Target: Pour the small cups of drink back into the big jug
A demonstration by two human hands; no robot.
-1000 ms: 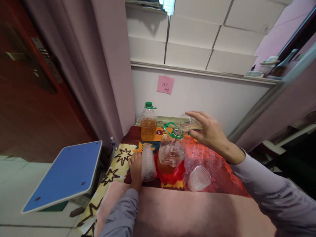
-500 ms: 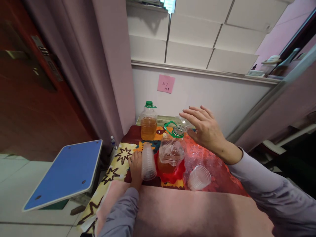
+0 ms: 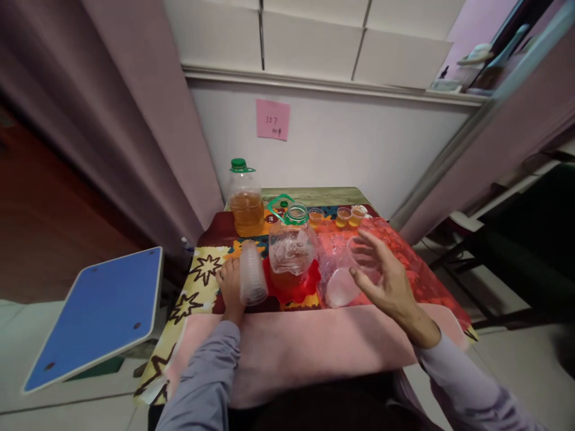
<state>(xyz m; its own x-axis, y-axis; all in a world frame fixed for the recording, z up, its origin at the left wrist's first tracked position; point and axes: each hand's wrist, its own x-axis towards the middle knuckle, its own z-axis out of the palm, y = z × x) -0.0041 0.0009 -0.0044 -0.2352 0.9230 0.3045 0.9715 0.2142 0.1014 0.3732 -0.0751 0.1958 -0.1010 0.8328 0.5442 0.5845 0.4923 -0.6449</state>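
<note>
My left hand lies on the tablecloth with its fingers out, against the left side of a stack of clear plastic cups. The stack lies with its wide end toward me. Above the right part of the table, my right hand has a clear plastic cup between thumb and fingers. Below that cup is another clear plastic cup or short stack. Between my hands an uncapped jug, with a green handle and some amber liquid, stands in a red scalloped dish.
A capped jug of amber liquid stands at the back left. Several small cups of amber liquid line the back right. Crumpled clear plastic lies on the red cloth. A blue board is left of the table.
My right hand and its cup have moved from beside the jug's mouth down toward me, near the cups at right. My left hand stays by the stack. The view has shifted.
</note>
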